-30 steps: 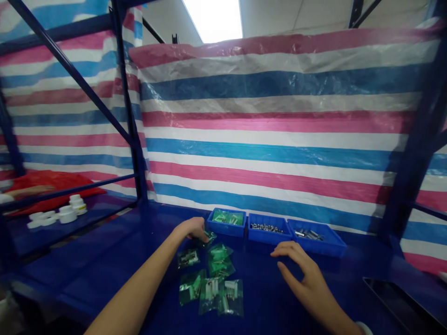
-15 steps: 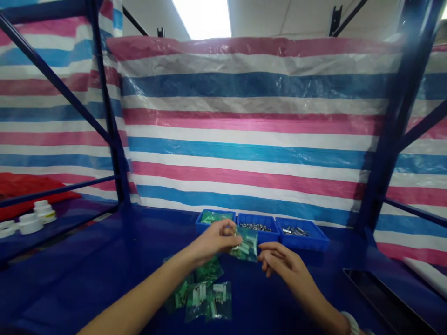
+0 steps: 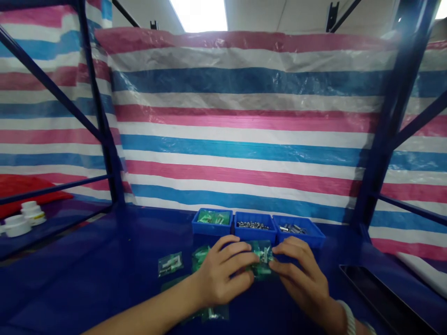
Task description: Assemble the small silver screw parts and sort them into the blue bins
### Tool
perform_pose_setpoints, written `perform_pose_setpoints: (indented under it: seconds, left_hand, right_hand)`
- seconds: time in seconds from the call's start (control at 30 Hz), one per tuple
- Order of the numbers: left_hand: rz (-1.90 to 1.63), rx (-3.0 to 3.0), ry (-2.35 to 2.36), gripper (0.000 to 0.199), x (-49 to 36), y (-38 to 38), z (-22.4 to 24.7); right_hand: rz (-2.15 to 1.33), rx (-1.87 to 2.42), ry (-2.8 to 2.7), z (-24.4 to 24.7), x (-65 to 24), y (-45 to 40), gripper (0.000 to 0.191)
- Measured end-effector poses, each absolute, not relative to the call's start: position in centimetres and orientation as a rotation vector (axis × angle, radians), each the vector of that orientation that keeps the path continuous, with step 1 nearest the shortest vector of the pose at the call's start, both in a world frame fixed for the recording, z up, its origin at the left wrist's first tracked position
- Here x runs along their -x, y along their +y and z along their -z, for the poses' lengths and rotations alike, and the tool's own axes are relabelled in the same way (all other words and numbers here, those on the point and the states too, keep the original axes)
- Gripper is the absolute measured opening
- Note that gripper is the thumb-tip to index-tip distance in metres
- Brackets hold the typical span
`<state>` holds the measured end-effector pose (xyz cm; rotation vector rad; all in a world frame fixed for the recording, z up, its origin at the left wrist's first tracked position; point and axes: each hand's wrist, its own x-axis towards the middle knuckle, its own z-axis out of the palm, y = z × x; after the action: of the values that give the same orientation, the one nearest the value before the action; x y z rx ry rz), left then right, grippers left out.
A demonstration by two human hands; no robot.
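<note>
A small clear plastic bag (image 3: 262,251) with pale and metallic pieces inside is between my hands, just in front of the blue bins. My left hand (image 3: 226,267) has its fingers bent over the bag's left side, with the thumb beneath. At the right edge, my right hand (image 3: 302,270) pinches it between thumb and fingertips. Another filled bag (image 3: 170,264) lies to the left on the blue table. More green-tinted bags (image 3: 199,256) lie behind my left hand and forearm, partly hidden.
Three blue bins stand in a row: one with green bags (image 3: 212,230), one with small metal parts (image 3: 253,234), one with metal cylinders (image 3: 307,239). A dark flat tablet-like device (image 3: 380,293) lies at right. White containers (image 3: 33,213) stand at far left beside a blue frame.
The bag has moved right and slightly down with my left hand. My right hand has come onto its right edge. The bag at left has come out from behind my forearm.
</note>
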<state>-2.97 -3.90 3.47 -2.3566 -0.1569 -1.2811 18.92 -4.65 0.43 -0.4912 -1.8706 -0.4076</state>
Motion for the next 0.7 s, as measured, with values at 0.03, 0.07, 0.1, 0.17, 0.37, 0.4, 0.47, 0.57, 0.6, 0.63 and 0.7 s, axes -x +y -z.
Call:
perform_pose_setpoints:
  seconds: [0.03, 0.07, 0.1, 0.17, 0.37, 0.4, 0.47, 0.57, 0.6, 0.63, 0.7]
  left_hand:
    - [1.252, 2.375, -0.14, 0.015, 2.8, -4.1, -3.3]
    - [1.253, 2.438, -0.157, 0.015, 2.6, -4.2, -3.1]
    - [1.291, 2.534, -0.223, 0.015, 2.4, -4.3, -2.9]
    - [1.515, 2.708, -0.504, 0.011, 2.2, -3.6, -2.8]
    - [2.092, 2.305, -1.581, 0.032, 7.5, 4.9, -4.2]
    - [2.074, 2.262, -1.629, 0.031, 8.8, 6.4, -4.3]
    - [1.991, 2.216, -1.712, 0.028, 11.2, 8.7, -4.0]
    - [1.813, 2.21, -1.767, 0.023, 13.0, 10.2, -2.8]
    - [1.745, 2.219, -1.77, 0.021, 13.2, 10.3, -2.3]
    - [1.676, 2.225, -1.77, 0.019, 13.2, 10.4, -2.0]
    - [1.553, 2.216, -1.774, 0.017, 13.1, 10.3, -1.5]
  right_hand:
    - [0.417, 0.477, -1.871, -0.4, -19.0, -4.6, 0.026]
    - [0.397, 0.466, -1.877, -0.4, -18.9, -4.5, 0.027]
    - [0.35, 0.47, -1.884, -0.3, -18.8, -4.4, 0.027]
    - [0.206, 0.546, -1.879, -0.1, -18.5, -4.0, 0.026]
    - [-0.125, 0.816, -1.807, 0.7, -17.7, -3.1, 0.024]
    - [-0.145, 0.824, -1.812, 0.8, -17.7, -3.1, 0.023]
    - [-0.173, 0.829, -1.824, 1.0, -17.7, -3.0, 0.021]
    - [-0.197, 0.817, -1.838, 1.3, -17.8, -2.9, 0.019]
    - [-0.201, 0.811, -1.841, 1.3, -17.8, -2.9, 0.019]
    - [-0.203, 0.804, -1.842, 1.3, -17.8, -2.9, 0.018]
    - [-0.207, 0.797, -1.846, 1.4, -17.8, -2.8, 0.019]
